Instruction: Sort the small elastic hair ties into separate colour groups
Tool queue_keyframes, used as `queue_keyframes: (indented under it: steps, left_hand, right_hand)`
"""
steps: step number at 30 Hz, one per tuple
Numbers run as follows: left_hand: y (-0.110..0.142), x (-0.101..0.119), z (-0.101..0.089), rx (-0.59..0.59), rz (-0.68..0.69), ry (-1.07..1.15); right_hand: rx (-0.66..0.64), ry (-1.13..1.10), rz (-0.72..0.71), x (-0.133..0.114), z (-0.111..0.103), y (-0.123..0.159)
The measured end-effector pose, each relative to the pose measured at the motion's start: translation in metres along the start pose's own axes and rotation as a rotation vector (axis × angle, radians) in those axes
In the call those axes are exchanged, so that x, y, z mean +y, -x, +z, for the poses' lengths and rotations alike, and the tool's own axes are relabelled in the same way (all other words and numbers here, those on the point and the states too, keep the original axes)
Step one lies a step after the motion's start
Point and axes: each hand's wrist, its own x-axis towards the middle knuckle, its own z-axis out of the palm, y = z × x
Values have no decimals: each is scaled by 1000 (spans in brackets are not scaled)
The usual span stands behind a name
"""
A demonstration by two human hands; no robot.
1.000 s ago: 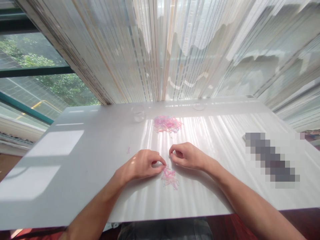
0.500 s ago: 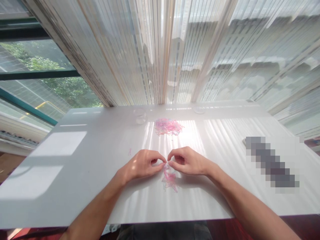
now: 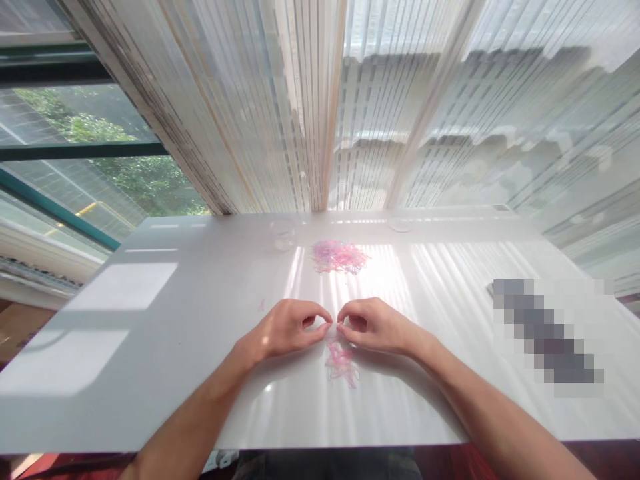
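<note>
My left hand (image 3: pixel 293 327) and my right hand (image 3: pixel 375 325) face each other above the table, thumb and forefinger pinched on each. The fingertips are a small gap apart. What they pinch is tiny and washed out by light; it seems to be a thin rubber band. Just below the fingertips, a small tangle of pink and clear rubber bands (image 3: pixel 341 363) lies on the tabletop, perhaps linked together. Beyond the hands sits a larger loose pile of pink, lilac and pale rubber bands (image 3: pixel 340 257). A small pink piece (image 3: pixel 261 305) lies left of my left hand.
The white table (image 3: pixel 210 373) carries a clear round container (image 3: pixel 283 235) at the back and a clear lid-like disc (image 3: pixel 400 225) to its right. A pixelated dark object (image 3: pixel 547 333) lies at the right. Sheer curtains (image 3: pixel 320 120) hang behind the table, with a window (image 3: pixel 115 133) at left.
My fingertips have drawn slightly apart, the right hand shifting a little to the right. The small tangle sits slightly lower in view, clearer of the fingers. The camera view has shifted slightly.
</note>
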Motion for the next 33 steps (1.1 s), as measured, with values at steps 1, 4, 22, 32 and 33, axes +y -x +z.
queue_keyframes:
  steps: [1,4,22,32,33]
  left_hand:
    - [0,0,0,6,1,-2]
    - [0,-1,0,23,-2,-11]
    - [5,-18,-42,189,-171,-28]
    - [16,-26,-67,-4,-417,-39]
    - [16,-25,-67,-34,-422,-38]
  right_hand:
    - [7,5,-1,0,0,0]
    - [23,22,0,1,0,1]
    - [84,62,32,3,-4,-1]
    - [72,75,35,2,-2,0]
    - [71,75,36,2,-2,0]
